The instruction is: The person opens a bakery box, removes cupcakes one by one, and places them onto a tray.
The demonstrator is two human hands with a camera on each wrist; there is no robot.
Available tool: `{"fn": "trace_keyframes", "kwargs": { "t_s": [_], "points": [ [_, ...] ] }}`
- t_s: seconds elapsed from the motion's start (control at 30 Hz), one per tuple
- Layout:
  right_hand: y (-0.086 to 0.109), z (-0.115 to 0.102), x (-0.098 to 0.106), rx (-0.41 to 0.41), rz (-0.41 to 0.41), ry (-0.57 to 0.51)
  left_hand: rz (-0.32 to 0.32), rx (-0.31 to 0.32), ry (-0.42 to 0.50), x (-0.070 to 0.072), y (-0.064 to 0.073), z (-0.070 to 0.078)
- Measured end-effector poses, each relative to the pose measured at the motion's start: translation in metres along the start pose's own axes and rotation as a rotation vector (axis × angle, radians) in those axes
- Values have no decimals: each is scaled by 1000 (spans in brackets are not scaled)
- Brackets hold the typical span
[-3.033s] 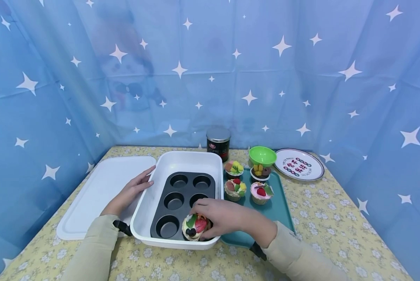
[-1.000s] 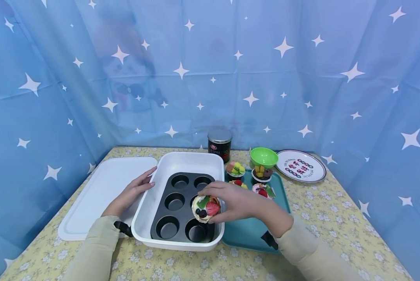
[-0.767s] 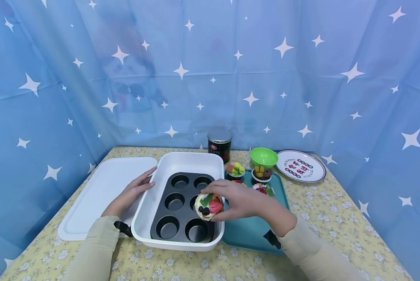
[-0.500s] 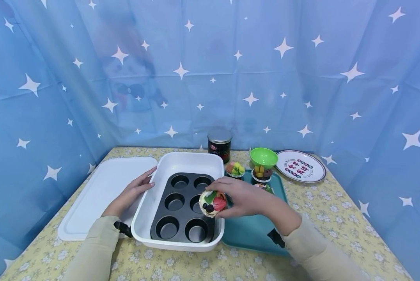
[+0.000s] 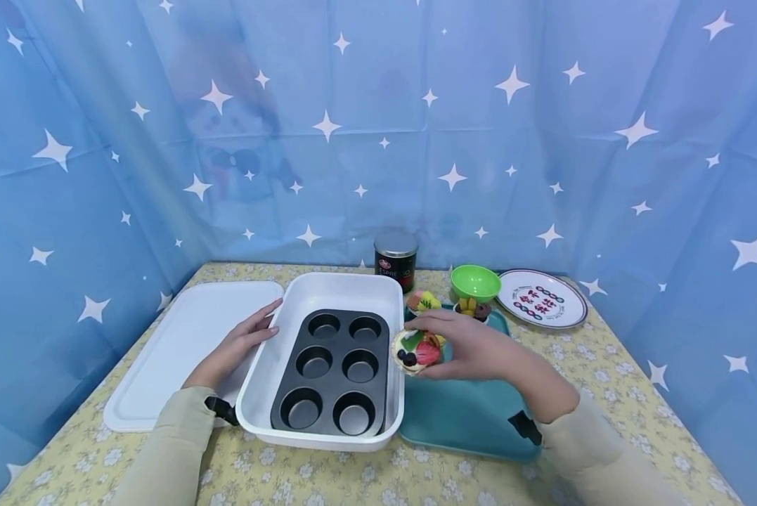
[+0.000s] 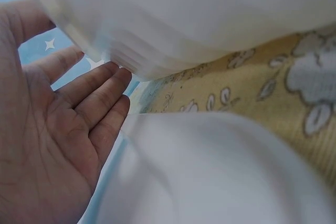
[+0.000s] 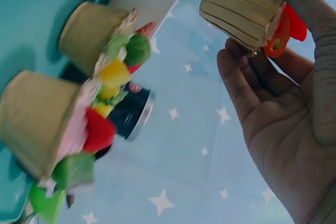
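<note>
My right hand (image 5: 479, 348) holds a cupcake (image 5: 416, 351) topped with a strawberry slice, a green leaf and dark berries, just past the right rim of a white tub (image 5: 258, 404). In the right wrist view the same cupcake (image 7: 239, 6) is tilted between thumb and fingers, its tan ridged cup showing. My left hand (image 5: 235, 348) rests at the tub's left rim with its thumb over the edge. Straight fingers (image 6: 102, 90) lie along the tub's outer wall in the left wrist view. Inside the tub is a dark muffin tin (image 5: 338, 365) with its hollows bare.
A teal tray (image 5: 463, 414) lies right of the tub. On it are a yellow-topped cupcake (image 5: 473, 308), a pink-frosted one (image 7: 42, 119) and others. Behind stand an espresso tin (image 5: 396, 263), a green bowl (image 5: 476, 282) and a patterned plate (image 5: 542, 299). A white lid (image 5: 188, 351) lies left.
My right hand has lifted the cupcake out of the muffin tin's front right hollow and carried it right, over the tub's edge toward the teal tray. The left hand has stayed in place.
</note>
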State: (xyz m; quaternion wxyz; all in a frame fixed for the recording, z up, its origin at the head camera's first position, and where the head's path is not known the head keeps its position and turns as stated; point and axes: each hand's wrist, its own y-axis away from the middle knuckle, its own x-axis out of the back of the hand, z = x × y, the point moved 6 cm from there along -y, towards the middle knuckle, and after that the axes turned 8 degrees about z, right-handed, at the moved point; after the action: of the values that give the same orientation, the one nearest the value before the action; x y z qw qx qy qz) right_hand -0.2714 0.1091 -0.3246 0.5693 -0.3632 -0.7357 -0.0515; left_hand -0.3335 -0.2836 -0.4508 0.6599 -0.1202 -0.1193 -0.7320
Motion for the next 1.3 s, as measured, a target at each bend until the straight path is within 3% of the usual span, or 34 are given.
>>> {"fn": "trace_keyframes", "kwargs": {
  "t_s": [0.17, 0.37, 0.67, 1.0, 1.3],
  "points": [
    [14, 16, 0, -71, 6, -32, 1, 0, -3, 0, 0, 1],
    [27, 30, -10, -119, -44, -38, 9, -4, -21, 2, -2, 1],
    [30, 39, -24, -196, -126, -39, 17, -5, -23, 2, -1, 2],
    [30, 34, -41, -181, -204, -80, 13, -21, -26, 1, 2, 5],
    [31, 36, -47, -189, -220, -75, 6, -19, -22, 0, 0, 3]
  ]
}}
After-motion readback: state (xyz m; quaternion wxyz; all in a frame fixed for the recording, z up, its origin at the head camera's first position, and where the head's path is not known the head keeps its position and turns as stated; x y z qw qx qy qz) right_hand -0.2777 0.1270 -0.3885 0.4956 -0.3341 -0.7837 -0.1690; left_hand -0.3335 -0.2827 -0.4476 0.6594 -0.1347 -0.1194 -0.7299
